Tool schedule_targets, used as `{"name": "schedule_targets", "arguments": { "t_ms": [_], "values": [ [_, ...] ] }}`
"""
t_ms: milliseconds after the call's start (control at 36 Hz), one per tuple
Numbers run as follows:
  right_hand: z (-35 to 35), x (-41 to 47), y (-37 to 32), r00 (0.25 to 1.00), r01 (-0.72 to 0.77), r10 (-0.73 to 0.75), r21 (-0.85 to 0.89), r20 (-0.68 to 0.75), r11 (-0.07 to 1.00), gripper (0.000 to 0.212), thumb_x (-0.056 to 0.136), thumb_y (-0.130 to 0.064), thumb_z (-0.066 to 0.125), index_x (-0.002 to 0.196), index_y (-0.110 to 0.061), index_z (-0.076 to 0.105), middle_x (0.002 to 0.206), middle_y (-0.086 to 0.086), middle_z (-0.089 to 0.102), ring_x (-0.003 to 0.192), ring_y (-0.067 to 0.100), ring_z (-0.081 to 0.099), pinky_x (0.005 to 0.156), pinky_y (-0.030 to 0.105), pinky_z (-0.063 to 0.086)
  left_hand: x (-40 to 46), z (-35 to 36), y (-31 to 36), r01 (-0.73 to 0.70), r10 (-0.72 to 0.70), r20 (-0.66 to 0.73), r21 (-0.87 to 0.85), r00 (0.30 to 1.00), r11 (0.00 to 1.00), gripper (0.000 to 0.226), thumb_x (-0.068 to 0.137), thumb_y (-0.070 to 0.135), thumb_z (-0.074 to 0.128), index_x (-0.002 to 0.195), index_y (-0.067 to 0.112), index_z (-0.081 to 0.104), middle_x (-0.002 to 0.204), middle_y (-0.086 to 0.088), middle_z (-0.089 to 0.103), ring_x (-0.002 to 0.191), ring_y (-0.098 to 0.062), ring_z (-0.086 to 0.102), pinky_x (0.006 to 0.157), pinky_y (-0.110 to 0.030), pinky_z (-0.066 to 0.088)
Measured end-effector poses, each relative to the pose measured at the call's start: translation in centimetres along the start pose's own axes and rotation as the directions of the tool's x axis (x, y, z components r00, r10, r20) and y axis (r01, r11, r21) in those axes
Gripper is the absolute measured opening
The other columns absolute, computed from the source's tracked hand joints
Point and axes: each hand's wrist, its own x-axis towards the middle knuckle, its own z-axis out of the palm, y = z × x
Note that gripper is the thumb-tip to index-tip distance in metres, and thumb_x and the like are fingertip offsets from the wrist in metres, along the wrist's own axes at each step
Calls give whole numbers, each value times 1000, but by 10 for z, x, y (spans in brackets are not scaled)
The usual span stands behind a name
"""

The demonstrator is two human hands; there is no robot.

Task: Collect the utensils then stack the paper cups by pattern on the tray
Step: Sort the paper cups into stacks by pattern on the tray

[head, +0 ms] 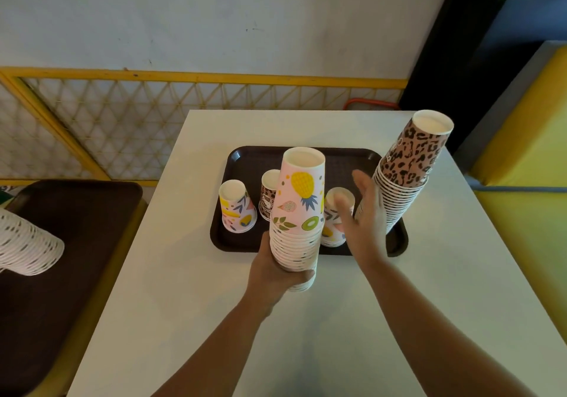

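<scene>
Here, my left hand [277, 269] grips the tall fruit-print paper-cup stack [297, 212] above the dark brown plastic tray [245, 163], while my open right hand [365, 209], reaching beside the leaning leopard-print cup stack [405, 169], could topple it.

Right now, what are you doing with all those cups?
A person is sorting paper cups by pattern. The left hand grips a fruit-pattern stack near the front edge of the brown tray. The right hand, fingers straight, reaches over the tray beside a tall leopard-print stack standing on it. Three single cups are upside down on the tray: a fruit cup, a brown cup and another fruit cup.
</scene>
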Motion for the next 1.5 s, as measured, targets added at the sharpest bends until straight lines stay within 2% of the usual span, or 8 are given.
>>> {"name": "schedule_targets", "arguments": {
  "t_ms": [111,306,694,944,1111,1250,1389,1500],
  "values": [
    [-15,9,-42,994,74,-92,235,64,969,59,84,-52,48,129,-14,45,129,1,55,121,10,52,101,33,46,0,2,1,-22,21,12,60,1000,998,85,46,19,91,111,45,43,114,15,61,111,-10,57,88,-28,50],
    [-24,14,-70,946,56,-88,112,312,992,51,74,-39,70,120,-29,50,106,-17,63,100,4,62,84,28,56,-1,10,3,-12,10,28,78,1000,997,81,42,27,86,109,47,44,114,13,62,110,-10,57,91,-35,52],
    [-41,17,-82,978,95,-126,186,164,978,50,75,-32,69,119,-17,53,102,-8,65,95,6,64,75,19,55,-3,13,5,-24,21,28,123,999,992,81,46,19,90,109,43,45,113,13,64,106,-8,60,91,-39,52],
    [-42,19,-82,964,129,-165,178,207,976,45,79,-22,70,119,-19,50,102,-9,62,96,7,63,74,16,55,-3,14,6,-31,30,19,98,999,995,91,36,39,84,118,43,43,116,13,64,108,-8,59,92,-41,52],
    [-49,27,-89,989,125,-142,268,47,955,44,75,-32,63,116,-21,51,93,-22,59,85,-6,62,66,12,51,-3,11,3,-28,27,12,98,1000,995,84,41,28,88,111,45,45,114,14,64,108,-7,59,92,-38,52],
    [-60,42,-91,979,145,-70,407,-193,902,50,73,-44,56,115,-20,47,103,-5,59,94,2,61,72,19,51,-3,8,-1,-26,27,-6,82,1000,996,89,47,19,91,118,40,42,119,11,61,113,-12,57,95,-37,50],
    [-54,38,-67,956,188,-113,272,-271,944,52,77,-36,58,123,-18,41,114,-5,51,105,7,56,81,23,53,-2,5,0,-40,43,-30,83,999,996,90,51,11,91,118,40,38,117,13,58,113,-13,54,92,-30,48],
    [-32,23,-35,973,143,-118,119,-198,982,58,71,-36,58,122,-9,48,106,-11,52,85,5,53,76,22,51,-1,5,2,-32,34,-43,44,999,999,86,37,34,88,110,47,43,112,19,60,109,-8,57,90,-30,49]
  ]
}}
